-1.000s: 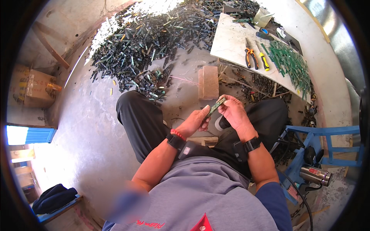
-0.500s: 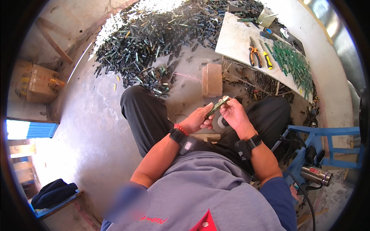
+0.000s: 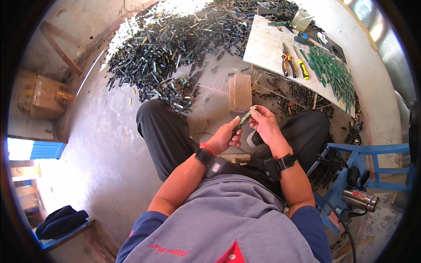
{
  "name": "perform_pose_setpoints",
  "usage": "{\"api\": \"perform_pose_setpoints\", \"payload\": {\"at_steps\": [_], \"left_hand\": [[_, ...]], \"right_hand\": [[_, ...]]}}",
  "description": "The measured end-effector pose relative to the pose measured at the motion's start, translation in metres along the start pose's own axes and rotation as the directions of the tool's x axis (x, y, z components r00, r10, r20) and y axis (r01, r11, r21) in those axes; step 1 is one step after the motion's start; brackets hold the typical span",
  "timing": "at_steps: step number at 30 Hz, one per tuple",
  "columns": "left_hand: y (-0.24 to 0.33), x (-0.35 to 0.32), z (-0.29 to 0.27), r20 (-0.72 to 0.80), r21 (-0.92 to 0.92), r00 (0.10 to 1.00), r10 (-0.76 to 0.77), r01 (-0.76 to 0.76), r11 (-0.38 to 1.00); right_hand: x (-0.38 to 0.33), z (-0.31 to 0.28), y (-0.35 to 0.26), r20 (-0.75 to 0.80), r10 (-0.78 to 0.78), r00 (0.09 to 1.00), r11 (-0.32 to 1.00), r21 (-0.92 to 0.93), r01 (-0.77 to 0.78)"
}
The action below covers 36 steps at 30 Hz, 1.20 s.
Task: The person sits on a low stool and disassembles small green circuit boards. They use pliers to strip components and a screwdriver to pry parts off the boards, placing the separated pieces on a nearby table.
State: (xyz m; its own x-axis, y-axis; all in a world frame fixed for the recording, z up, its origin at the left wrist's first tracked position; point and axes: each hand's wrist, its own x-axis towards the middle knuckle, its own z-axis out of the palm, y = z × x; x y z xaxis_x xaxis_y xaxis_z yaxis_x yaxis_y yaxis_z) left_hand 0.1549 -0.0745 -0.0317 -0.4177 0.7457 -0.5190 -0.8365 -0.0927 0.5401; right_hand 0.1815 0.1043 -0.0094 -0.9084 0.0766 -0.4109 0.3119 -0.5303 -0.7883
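Observation:
My left hand (image 3: 226, 135) grips the lower end of a narrow, dark green strip (image 3: 244, 121) that looks like a small circuit board. The strip slants up to the right between my hands, above my lap. Its upper end is pinched between the thumb and fingers of my right hand (image 3: 265, 124). Just beyond the hands, a reddish-brown brick (image 3: 240, 93) lies on the floor. Fingers hide both ends of the strip.
A large heap of similar dark strips (image 3: 166, 57) spreads ahead to the left. On a white board (image 3: 263, 48) at the right lie pliers (image 3: 288, 65), a yellow-handled tool (image 3: 303, 70) and green strips (image 3: 331, 72). A blue stool (image 3: 372, 151) and steel flask (image 3: 359, 199) stand right.
My right hand has shifted slightly up and left along the strip, its fingers now closed over the upper end. The left hand keeps its hold, almost unmoved.

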Motion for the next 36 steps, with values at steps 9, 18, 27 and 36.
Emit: {"api": "perform_pose_setpoints", "payload": {"at_steps": [9,18,27,36], "left_hand": [[0.001,-0.003,0.003,-0.075,0.035,0.997,0.024,-0.022,0.999],[0.005,-0.007,0.005,-0.111,0.048,0.992,0.064,-0.059,0.997],[0.007,-0.011,0.008,-0.091,0.023,0.993,0.071,-0.07,0.997],[0.004,-0.007,0.001,0.042,-0.054,0.999,0.008,-0.006,0.999]], "right_hand": [[0.0,0.002,-0.001,0.053,0.014,0.998,1.0,-0.01,-0.013],[-0.001,0.003,0.001,0.092,-0.016,0.996,1.0,-0.012,0.017],[-0.004,0.007,0.004,0.132,-0.046,0.99,0.996,0.082,0.035],[-0.002,0.004,0.012,0.091,0.025,0.996,0.981,0.187,-0.041]]}}
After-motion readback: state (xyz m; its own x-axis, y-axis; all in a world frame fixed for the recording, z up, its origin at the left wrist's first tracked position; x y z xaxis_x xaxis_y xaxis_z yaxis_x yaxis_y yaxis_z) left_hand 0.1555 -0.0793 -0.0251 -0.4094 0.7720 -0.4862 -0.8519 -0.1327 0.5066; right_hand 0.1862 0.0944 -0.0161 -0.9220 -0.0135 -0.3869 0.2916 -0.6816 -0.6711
